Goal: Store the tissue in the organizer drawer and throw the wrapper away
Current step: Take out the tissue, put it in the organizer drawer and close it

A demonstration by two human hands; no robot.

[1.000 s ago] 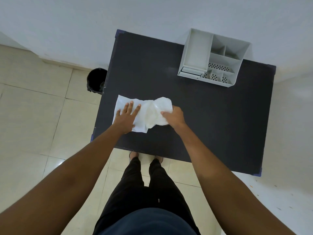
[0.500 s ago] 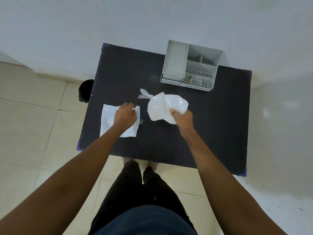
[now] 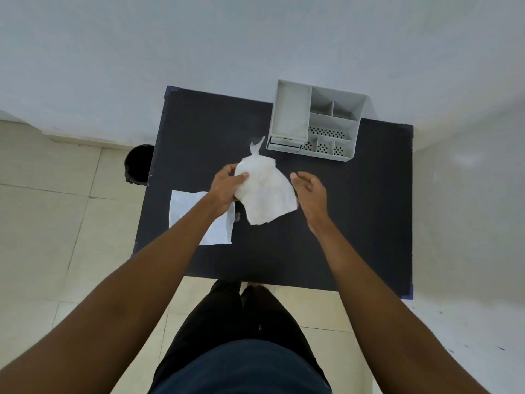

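Left hand clamped on the left edge of the white plastic wrapper, holding it up over the middle of the dark worktop; knotted twisted tail of the wrapper sticks up toward the organizer. Right hand with fingers spread apart, palm turned toward the wrapper's right edge, just beside it, can't tell if touching. Flat white tissue lies on the worktop near its left edge, partly under the left forearm, below-left of the wrapper. Grey organizer at the far edge of the worktop against the wall, several open-top compartments, some perforated; small drawer at its front left corner looks closed. Black bin on the tiled floor, just beside the worktop's left side, partly hidden by it
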